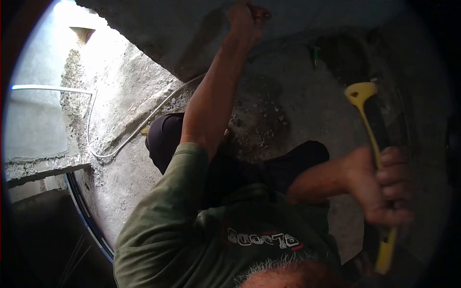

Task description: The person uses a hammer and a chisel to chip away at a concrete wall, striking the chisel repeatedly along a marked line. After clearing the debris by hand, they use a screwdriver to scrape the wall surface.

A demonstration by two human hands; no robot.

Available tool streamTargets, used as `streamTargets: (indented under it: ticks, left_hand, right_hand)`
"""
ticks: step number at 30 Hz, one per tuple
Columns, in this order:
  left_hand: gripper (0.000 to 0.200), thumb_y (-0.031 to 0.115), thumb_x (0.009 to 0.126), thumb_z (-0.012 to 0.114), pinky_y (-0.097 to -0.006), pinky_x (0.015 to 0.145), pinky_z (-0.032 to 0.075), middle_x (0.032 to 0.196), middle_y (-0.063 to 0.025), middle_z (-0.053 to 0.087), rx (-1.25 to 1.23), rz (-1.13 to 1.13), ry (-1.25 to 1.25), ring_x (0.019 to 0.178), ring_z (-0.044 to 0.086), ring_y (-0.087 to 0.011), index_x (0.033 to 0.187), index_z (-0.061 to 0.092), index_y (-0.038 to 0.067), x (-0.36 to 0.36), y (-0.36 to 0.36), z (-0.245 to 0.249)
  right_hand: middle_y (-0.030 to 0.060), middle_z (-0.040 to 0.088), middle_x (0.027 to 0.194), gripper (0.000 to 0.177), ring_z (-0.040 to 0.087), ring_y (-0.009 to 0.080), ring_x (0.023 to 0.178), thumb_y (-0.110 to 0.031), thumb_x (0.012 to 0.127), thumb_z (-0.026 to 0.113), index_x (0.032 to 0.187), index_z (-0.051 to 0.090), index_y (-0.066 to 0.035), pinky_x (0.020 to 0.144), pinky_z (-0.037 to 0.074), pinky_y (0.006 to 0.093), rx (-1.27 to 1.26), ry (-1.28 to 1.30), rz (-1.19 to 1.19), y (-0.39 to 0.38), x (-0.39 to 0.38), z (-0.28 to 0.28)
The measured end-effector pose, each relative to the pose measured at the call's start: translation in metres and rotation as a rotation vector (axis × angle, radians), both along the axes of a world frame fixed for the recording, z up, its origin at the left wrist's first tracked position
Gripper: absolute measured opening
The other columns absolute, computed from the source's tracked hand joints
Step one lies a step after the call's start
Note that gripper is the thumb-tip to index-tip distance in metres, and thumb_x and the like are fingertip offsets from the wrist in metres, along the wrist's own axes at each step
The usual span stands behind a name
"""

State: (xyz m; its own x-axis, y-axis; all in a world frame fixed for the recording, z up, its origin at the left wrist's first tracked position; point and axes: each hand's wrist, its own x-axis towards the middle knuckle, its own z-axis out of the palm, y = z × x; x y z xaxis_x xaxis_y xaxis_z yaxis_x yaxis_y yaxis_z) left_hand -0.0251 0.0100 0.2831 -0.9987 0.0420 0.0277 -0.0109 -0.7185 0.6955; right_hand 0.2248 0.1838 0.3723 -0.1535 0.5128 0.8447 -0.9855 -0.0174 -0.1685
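Note:
My left hand (247, 21) reaches far up to the top of the view, beside the dark concrete surface (307, 17). Its fingers are curled together, and whatever they hold is too dark to make out. On the right, my right hand (382, 187) is closed around a yellow-and-black tool handle (367, 113). The handle's flared upper end has a small hole. Its lower yellow part shows below my fist, and the dark area there hides the tool's full shape. The two hands are far apart.
A thin white cable (127, 141) loops over rough concrete (139, 67) at the left. Below it runs a dark curved strip (86, 216). Loose rubble (261, 122) lies near my knees. A small green object (315, 55) is at the upper right.

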Motion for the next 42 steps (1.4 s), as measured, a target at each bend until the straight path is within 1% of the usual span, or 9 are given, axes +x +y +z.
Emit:
streamTargets:
  ticks: [2,4,5,11,14,17,20,22,42]
  left_hand:
    - [0.036,0.014,0.088,0.043,-0.0288,0.039,0.027,0.048,-0.0017,0.032,0.038,0.022,-0.115,0.041,0.031,-0.0134,0.054,0.031,0.012,-0.001,0.005,0.004]
    - [0.034,0.014,0.088,0.043,-0.0283,0.039,0.027,0.048,-0.0016,0.031,-0.055,0.145,-0.246,0.041,0.030,-0.0135,0.056,0.032,0.012,0.016,0.015,0.035]
    - [0.032,0.014,0.088,0.042,-0.0279,0.039,0.026,0.048,-0.0014,0.030,-0.145,0.260,-0.388,0.040,0.029,-0.0137,0.057,0.032,0.013,0.027,0.022,0.043]
    - [0.031,0.014,0.087,0.044,-0.0282,0.039,0.026,0.048,-0.0011,0.028,0.210,0.045,-0.031,0.040,0.027,-0.0140,0.058,0.034,0.013,-0.004,0.007,-0.003]
    - [0.033,0.015,0.087,0.044,-0.0284,0.038,0.026,0.047,-0.0015,0.030,0.100,0.021,-0.128,0.039,0.028,-0.0132,0.056,0.032,0.014,-0.001,0.005,0.001]
    - [0.037,0.017,0.089,0.042,-0.0283,0.038,0.027,0.046,-0.0022,0.032,-0.035,0.088,-0.207,0.038,0.027,-0.0134,0.053,0.031,0.014,0.013,0.008,0.023]
    - [0.030,0.020,0.084,0.048,-0.0321,0.036,0.034,0.047,-0.0091,0.043,0.115,0.107,-0.121,0.040,0.041,-0.0182,0.059,0.044,0.006,-0.023,0.014,-0.006]
    - [0.030,0.021,0.085,0.047,-0.0323,0.036,0.035,0.048,-0.0096,0.044,0.061,0.120,-0.105,0.040,0.042,-0.0193,0.060,0.045,0.004,-0.015,0.011,-0.020]
    - [0.036,0.020,0.086,0.052,-0.0349,0.043,0.044,0.046,-0.0076,0.044,-0.097,0.067,-0.034,0.040,0.044,-0.0195,0.055,0.041,0.007,-0.004,0.044,-0.011]
  right_hand:
    - [0.0026,0.046,0.055,0.036,0.048,0.0177,0.045,-0.036,0.091,0.039,0.069,0.050,-0.010,0.045,0.045,0.0321,0.000,-0.099,-0.140,-0.027,-0.022,-0.055]
    - [0.0006,0.051,0.058,0.025,0.049,0.0137,0.046,-0.029,0.083,0.058,0.075,0.056,-0.005,0.045,0.044,0.0283,0.310,-0.930,-0.259,-0.062,-0.054,-0.144]
    - [-0.0005,0.053,0.060,0.024,0.050,0.0116,0.046,-0.025,0.079,0.068,0.078,0.059,-0.003,0.046,0.043,0.0264,0.496,-1.614,0.092,-0.068,-0.060,-0.138]
    - [-0.0024,0.045,0.049,0.020,0.045,0.0110,0.040,-0.017,0.082,0.062,0.067,0.055,-0.005,0.040,0.038,0.0282,0.484,-0.849,-0.547,-0.026,-0.035,-0.110]
    - [0.0044,0.056,0.062,0.019,0.048,0.0119,0.044,-0.012,0.085,0.055,0.068,0.053,-0.006,0.043,0.042,0.0282,-0.038,-0.500,0.248,-0.010,-0.028,-0.042]
    - [0.0021,0.038,0.048,0.026,0.032,0.0116,0.034,-0.016,0.086,0.056,0.064,0.046,-0.008,0.038,0.040,0.0300,-0.202,-0.200,0.161,-0.039,-0.036,-0.027]
    - [0.0020,0.036,0.047,0.024,0.037,0.0116,0.036,-0.016,0.086,0.055,0.065,0.048,-0.006,0.039,0.041,0.0287,-0.067,-0.438,0.063,-0.061,-0.065,-0.119]
    - [-0.0012,0.044,0.048,0.026,0.046,0.0089,0.042,-0.020,0.083,0.061,0.066,0.052,-0.003,0.041,0.038,0.0268,0.416,-1.420,0.066,-0.067,-0.067,-0.143]
    - [-0.0027,0.049,0.048,0.030,0.045,0.0041,0.042,-0.011,0.085,0.061,0.057,0.053,-0.005,0.039,0.034,0.0229,0.218,-1.168,-0.009,-0.013,0.008,-0.135]
